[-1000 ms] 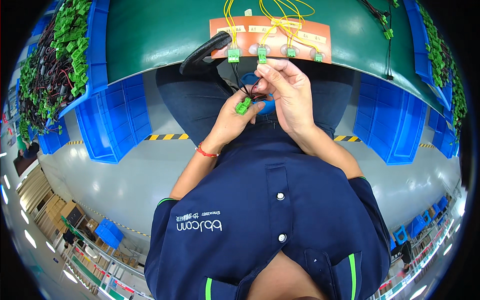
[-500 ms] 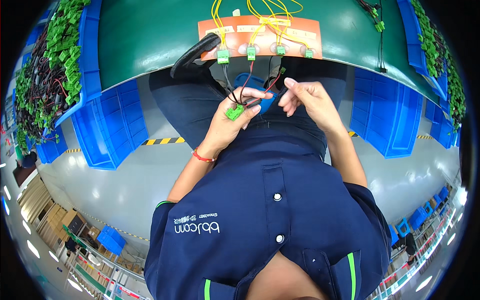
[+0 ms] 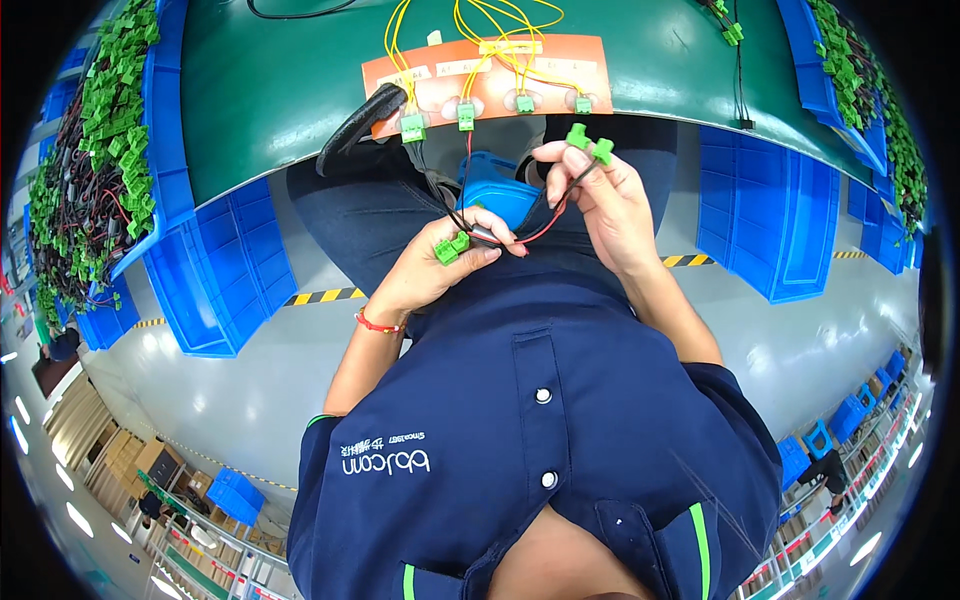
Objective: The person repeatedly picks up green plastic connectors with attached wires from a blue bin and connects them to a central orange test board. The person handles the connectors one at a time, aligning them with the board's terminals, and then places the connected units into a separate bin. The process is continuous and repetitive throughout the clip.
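My left hand (image 3: pixel 438 268) pinches a small green plug connector (image 3: pixel 451 248) with red and black wires (image 3: pixel 520 222) running from it. My right hand (image 3: pixel 604 203) holds the other end of that wire harness, with two green connectors (image 3: pixel 589 142) sticking up above its fingertips. Both hands are over my lap, just in front of the green workbench (image 3: pixel 290 90). An orange fixture board (image 3: pixel 490 82) lies on the bench edge, with several green connectors (image 3: pixel 412 127) and yellow wires (image 3: pixel 400 45) plugged along it.
A blue bin (image 3: pixel 160 120) at the left holds many green connectors with dark wires (image 3: pixel 85 190). Another blue bin (image 3: pixel 850 80) with similar parts is at the right. Blue crates (image 3: pixel 765 220) stand under the bench on both sides. A small blue box (image 3: pixel 497 190) sits on my lap.
My hands have drawn apart: the right hand rose toward the bench with two connectors, and the left hand stayed low with the other plug, stretching the wires between them.
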`<state>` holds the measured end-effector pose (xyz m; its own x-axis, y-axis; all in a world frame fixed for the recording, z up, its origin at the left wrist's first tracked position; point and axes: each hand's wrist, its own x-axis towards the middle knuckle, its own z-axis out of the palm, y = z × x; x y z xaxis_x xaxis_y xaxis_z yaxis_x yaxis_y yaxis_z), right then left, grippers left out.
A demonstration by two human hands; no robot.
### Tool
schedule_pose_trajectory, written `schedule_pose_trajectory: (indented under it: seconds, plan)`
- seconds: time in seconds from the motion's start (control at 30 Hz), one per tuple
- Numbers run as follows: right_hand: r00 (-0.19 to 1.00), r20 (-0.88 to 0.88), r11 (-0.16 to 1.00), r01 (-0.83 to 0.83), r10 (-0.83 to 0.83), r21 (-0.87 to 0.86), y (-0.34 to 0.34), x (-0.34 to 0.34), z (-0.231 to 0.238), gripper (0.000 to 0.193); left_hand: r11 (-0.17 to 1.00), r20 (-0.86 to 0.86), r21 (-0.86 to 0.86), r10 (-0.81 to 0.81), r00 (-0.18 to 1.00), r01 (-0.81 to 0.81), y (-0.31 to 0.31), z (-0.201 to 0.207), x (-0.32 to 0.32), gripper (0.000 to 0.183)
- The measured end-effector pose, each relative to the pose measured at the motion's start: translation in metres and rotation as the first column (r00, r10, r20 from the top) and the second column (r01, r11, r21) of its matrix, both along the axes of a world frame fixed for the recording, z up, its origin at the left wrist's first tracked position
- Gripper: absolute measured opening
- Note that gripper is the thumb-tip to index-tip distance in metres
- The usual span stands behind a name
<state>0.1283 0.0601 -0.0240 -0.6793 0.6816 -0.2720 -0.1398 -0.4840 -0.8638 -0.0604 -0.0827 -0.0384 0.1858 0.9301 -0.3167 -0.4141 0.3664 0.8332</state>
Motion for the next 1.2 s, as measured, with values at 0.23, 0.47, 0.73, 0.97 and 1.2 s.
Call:
schedule_pose_trajectory:
  seconds: [0.23,0.47,0.73,0.97,1.2]
  plan:
    - [0.992,0.124,0.994,-0.019,0.005,0.112,-0.001,-0.029,0.013,0.030,0.991,-0.256,-0.085,0.075,0.964,-0.100,-0.001,0.012,0.007,0.032]
    - [0.997,0.049,0.997,0.068,-0.067,-0.019,-0.005,-0.036,0.014,0.027,0.835,-0.546,0.148,0.516,0.660,-0.531,-0.016,0.023,-0.003,0.020]
    - [0.984,0.018,0.981,0.181,-0.180,-0.076,-0.011,-0.043,0.017,0.028,0.917,-0.626,0.378,0.355,0.694,-0.128,0.015,0.053,0.018,0.020]
    - [0.995,0.008,0.988,0.100,-0.100,-0.120,-0.002,-0.046,0.020,0.032,0.873,-0.706,0.477,0.450,0.547,-0.103,0.036,0.041,0.032,0.025]
    - [0.989,0.110,0.979,0.078,-0.100,0.187,-0.009,-0.023,0.019,0.027,0.827,-0.666,0.561,0.466,0.582,-0.020,0.048,0.037,0.041,0.020]
